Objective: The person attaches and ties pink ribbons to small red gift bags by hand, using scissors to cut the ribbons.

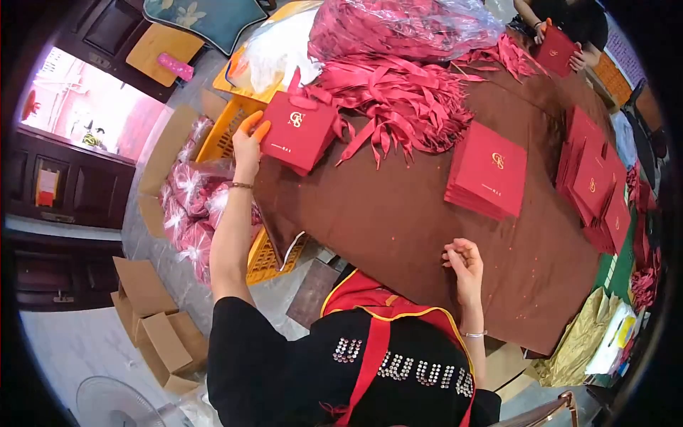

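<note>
My left hand (247, 146), with orange covers on some fingertips, is at the left edge of a red bag with a gold logo (297, 128), its thumb and fingers on the bag's edge. More red bags seem to lie under it. My right hand (464, 267) is over the brown cloth (398, 228) near the front edge, fingers curled, thumb near the fingertips. Beyond it lies a stack of red bags (491, 167). A heap of red ribbons (391, 103) lies between the two stacks.
More red bags (594, 181) are piled at the right. Across the table another person's hands (582, 58) hold a red bag. Clear plastic (405, 28) covers red material at the back. Yellow crates (226, 132) and open cardboard boxes (167, 334) stand at the left.
</note>
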